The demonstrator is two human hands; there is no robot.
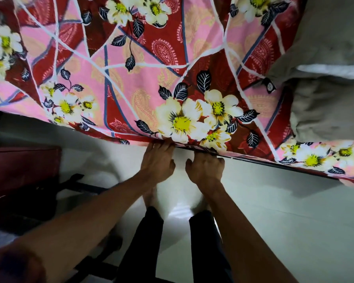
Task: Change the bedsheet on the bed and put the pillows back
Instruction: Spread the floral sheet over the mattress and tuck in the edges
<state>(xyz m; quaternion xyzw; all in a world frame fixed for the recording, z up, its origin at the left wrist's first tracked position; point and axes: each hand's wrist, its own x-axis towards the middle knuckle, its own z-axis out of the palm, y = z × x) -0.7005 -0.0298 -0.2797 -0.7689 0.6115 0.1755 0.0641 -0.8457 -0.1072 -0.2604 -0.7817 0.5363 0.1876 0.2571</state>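
- Bedsheet (pixel 143 64) in red and pink, printed with white flowers and dark leaves, lies spread over the bed and fills the upper half of the frame. Its hem hangs just over the near edge, running from the middle left down toward the lower right.
- Your left hand (pixel 157 160) sits at that hem just left of centre, back upward. Its fingers are fairly straight and pressed against the cloth beneath a large white flower, the fingertips lost in the fold. It holds nothing that shows.
- Your right hand (pixel 205 169) is just beside it, the two thumbs near each other but apart. Its fingers bend at the knuckles and reach to the dark bed frame (pixel 274 163) under the hem. The tips are hidden, so you cannot tell whether it pinches the sheet or only presses it.
- Two greyish pillows (pixel 325 111) lie on the sheet at the upper right of the frame — one behind the other, with a white strip showing between them.
- Below the hem the pale, glossy floor (pixel 274 211) fills the lower right. Your legs (pixel 149 242) in dark trousers stand close to the bed, directly under your hands.
- At the middle left a dark red cabinet (pixel 23 166) stands on the floor, with something black before it that is too dim to make out.
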